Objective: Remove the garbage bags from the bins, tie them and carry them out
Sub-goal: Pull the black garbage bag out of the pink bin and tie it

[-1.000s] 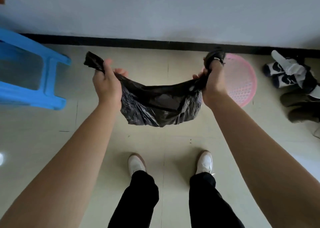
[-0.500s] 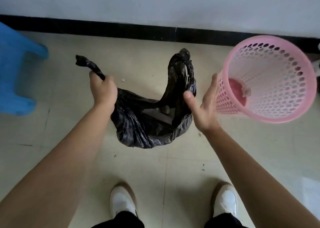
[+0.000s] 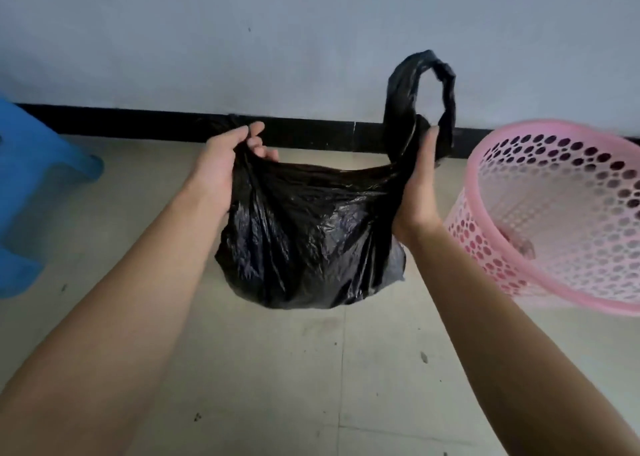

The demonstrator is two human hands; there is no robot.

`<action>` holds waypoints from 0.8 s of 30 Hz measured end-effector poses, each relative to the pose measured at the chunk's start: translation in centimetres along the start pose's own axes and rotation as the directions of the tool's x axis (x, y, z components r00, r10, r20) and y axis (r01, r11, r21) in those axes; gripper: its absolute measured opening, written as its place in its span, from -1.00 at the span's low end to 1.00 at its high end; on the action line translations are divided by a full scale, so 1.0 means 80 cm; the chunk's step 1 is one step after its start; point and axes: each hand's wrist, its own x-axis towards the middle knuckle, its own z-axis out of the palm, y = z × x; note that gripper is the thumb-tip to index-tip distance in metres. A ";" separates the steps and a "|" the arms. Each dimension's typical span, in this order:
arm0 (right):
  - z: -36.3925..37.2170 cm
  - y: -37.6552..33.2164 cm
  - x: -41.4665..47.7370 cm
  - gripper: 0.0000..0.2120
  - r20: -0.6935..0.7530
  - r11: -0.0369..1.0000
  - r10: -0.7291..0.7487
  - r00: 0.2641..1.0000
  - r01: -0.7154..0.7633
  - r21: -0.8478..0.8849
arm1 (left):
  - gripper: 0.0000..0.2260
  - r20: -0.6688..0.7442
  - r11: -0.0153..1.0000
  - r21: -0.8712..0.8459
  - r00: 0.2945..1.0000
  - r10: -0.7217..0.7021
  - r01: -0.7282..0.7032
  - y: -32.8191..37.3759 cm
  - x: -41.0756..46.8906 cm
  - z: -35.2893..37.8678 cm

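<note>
A person's 2 bare hands hold a black garbage bag [image 3: 304, 237] up over a tiled floor [image 3: 311, 369]. Left hand [image 3: 230, 164] is bunched tight on the bag's left rim. Right hand [image 3: 417, 185] clasps the right side w/ fingers mostly straight; a handle loop [image 3: 420, 88] sticks up above it. Pink perforated bin [image 3: 554, 213], seemingly empty, stands just right of the bag; blue stool [image 3: 31, 192] at far left.

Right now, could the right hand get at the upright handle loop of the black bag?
Probably yes. The right hand already grips the black bag just below the handle loop, and nothing stands between them; the pink bin sits off to the side.
</note>
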 end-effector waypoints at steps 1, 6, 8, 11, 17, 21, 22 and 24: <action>0.000 -0.012 -0.002 -0.31 0.041 0.998 -0.056 0.998 0.057 -0.030 | -0.78 0.032 0.999 -0.027 0.999 0.022 -0.022 0.000 -0.007 0.011; -0.018 -0.023 -0.022 -0.64 0.065 0.588 -0.144 0.987 0.138 -0.797 | -0.83 0.088 0.985 0.173 0.996 -0.015 0.000 -0.028 -0.033 0.016; -0.026 -0.017 -0.025 -0.80 0.118 0.498 -0.094 0.989 0.149 -0.854 | -0.84 0.111 0.966 0.259 0.993 -0.040 0.010 -0.045 -0.037 0.010; -0.032 -0.008 -0.025 -0.74 0.176 0.328 -0.094 0.980 0.197 -0.924 | -0.78 0.267 0.936 0.351 0.959 -0.096 -0.003 -0.055 -0.043 0.013; -0.017 0.004 -0.040 -0.73 0.368 0.172 -0.078 0.927 0.376 -0.911 | -0.88 0.263 0.733 0.645 0.963 0.054 -0.218 -0.064 -0.064 0.050; -0.039 0.022 -0.043 -0.71 0.480 -0.117 -0.101 0.872 0.468 -0.876 | -0.69 -0.054 0.909 0.393 0.983 0.173 -0.138 -0.042 -0.039 0.037; -0.044 0.026 -0.044 -0.68 0.509 -0.152 -0.123 0.852 0.490 -0.858 | -0.68 -0.086 0.921 0.376 0.986 0.145 -0.103 -0.037 -0.034 0.030; -0.048 0.030 -0.046 -0.69 0.554 -0.163 -0.164 0.816 0.531 -0.831 | -0.69 -0.079 0.926 0.378 0.996 0.049 -0.016 -0.034 -0.032 0.017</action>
